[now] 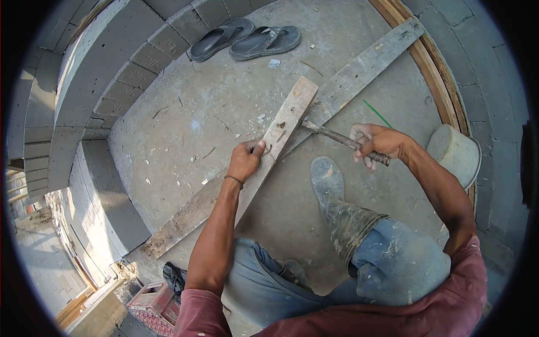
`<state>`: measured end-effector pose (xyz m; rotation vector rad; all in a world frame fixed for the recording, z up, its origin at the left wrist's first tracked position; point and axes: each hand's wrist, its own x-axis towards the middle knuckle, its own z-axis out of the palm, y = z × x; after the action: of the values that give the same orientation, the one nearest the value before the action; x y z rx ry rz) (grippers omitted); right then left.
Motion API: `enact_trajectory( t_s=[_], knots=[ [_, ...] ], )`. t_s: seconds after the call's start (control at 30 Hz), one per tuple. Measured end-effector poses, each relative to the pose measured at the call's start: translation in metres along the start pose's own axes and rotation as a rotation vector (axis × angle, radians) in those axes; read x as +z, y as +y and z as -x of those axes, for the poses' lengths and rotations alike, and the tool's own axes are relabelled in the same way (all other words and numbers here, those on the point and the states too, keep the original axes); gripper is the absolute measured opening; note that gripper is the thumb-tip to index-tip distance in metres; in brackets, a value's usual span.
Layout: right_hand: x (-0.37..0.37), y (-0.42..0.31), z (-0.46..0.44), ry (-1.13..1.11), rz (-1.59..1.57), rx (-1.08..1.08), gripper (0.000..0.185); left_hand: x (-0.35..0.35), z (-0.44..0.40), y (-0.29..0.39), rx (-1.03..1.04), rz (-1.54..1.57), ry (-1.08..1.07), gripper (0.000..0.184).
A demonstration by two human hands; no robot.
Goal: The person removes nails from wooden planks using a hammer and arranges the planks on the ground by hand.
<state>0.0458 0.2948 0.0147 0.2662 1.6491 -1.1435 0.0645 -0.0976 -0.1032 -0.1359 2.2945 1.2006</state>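
Observation:
My left hand (247, 160) grips the edge of a short wooden plank (296, 104), thumb on its upper face and fingers bent at the side. Bent, rusty nails show on the plank close to my thumb. In my right hand (376, 143) is a hammer (337, 136), held by its worn handle with some fingers loosely spread. Its head end is at the plank's right edge; whether it touches a nail there I cannot tell. Beneath, a longer wooden board (365, 70) runs diagonally across the floor.
Grey sandals (266, 43) lie at the back beside a block wall (168, 42). A pale bucket (452, 151) rests tilted at the right, near wooden strips (432, 70). A red-and-white box (154, 306) sits at lower left. Loose nails and chips litter the concrete floor (168, 135).

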Motion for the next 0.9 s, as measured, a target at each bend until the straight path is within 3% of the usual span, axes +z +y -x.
enact_trajectory(
  t_s=[0.03, 0.07, 0.1, 0.17, 0.2, 0.23, 0.3, 0.33, 0.37, 0.43, 0.47, 0.53, 0.57, 0.63, 0.67, 0.7, 0.77, 0.83, 0.9],
  knots=[
    [0.005, 0.003, 0.004, -0.005, -0.117, -0.020, 0.031, -0.001, 0.002, 0.005, 0.000, -0.143, 0.066, 0.032],
    [0.010, 0.008, 0.007, -0.011, -0.110, -0.015, 0.031, 0.010, -0.003, -0.020, 0.399, -0.501, 0.338, 0.040],
    [0.016, 0.013, 0.009, 0.049, -0.142, -0.052, 0.034, 0.010, -0.001, -0.020, 0.393, -0.497, 0.339, 0.040],
    [0.026, 0.020, 0.015, 0.106, -0.174, -0.086, 0.038, 0.011, -0.001, -0.018, 0.260, -0.284, 0.537, 0.059],
    [0.031, 0.021, 0.020, 0.142, -0.283, -0.143, 0.042, 0.003, 0.002, -0.021, 0.228, -0.208, 0.476, 0.084],
    [0.034, 0.021, 0.024, 0.180, -0.394, -0.201, 0.047, 0.000, 0.008, -0.023, 0.225, -0.208, 0.473, 0.084],
    [0.036, 0.019, 0.028, 0.246, -0.426, -0.250, 0.053, -0.007, 0.029, -0.023, 0.048, -0.028, 0.230, 0.101],
    [0.037, 0.018, 0.029, 0.317, -0.459, -0.302, 0.058, -0.008, 0.034, -0.029, -0.009, -0.073, 0.084, 0.120],
    [0.034, 0.023, 0.021, 0.316, -0.461, -0.310, 0.058, -0.003, 0.041, -0.034, -0.006, -0.078, 0.089, 0.120],
    [0.025, 0.033, -0.001, 0.303, -0.462, -0.290, 0.063, 0.015, 0.054, -0.026, 0.080, -0.648, 0.018, 0.126],
    [0.022, 0.031, -0.003, 0.299, -0.458, -0.290, 0.063, 0.022, 0.055, -0.021, 0.026, -0.623, 0.028, 0.122],
    [0.022, 0.013, 0.001, 0.217, -0.768, -0.630, 0.053, 0.032, 0.052, -0.035, 0.080, -0.690, 0.115, 0.116],
    [0.022, 0.004, 0.004, 0.211, -0.759, -0.633, 0.053, 0.036, 0.048, -0.043, 0.140, -0.760, 0.201, 0.111],
    [0.026, -0.013, 0.013, 0.296, -0.618, -0.856, 0.045, 0.036, 0.044, -0.049, 0.164, -0.741, 0.224, 0.106],
    [0.031, -0.025, 0.020, 0.446, -0.452, -0.758, 0.035, 0.038, 0.045, -0.053, 0.189, -0.725, 0.239, 0.100],
    [0.034, -0.034, 0.021, 0.442, -0.440, -0.753, 0.035, 0.039, 0.047, -0.054, 0.183, -0.712, 0.242, 0.100],
    [0.035, -0.053, 0.020, 0.684, 0.125, -0.273, 0.036, 0.037, 0.046, -0.053, 0.191, -0.733, 0.246, 0.097],
    [0.043, -0.049, 0.000, 0.727, 0.197, -0.298, 0.035, 0.037, 0.046, -0.055, 0.192, -0.714, 0.251, 0.096],
    [0.051, -0.041, -0.017, 0.833, 0.429, -0.705, 0.027, 0.037, 0.045, -0.055, 0.197, -0.699, 0.254, 0.095]
  ],
)
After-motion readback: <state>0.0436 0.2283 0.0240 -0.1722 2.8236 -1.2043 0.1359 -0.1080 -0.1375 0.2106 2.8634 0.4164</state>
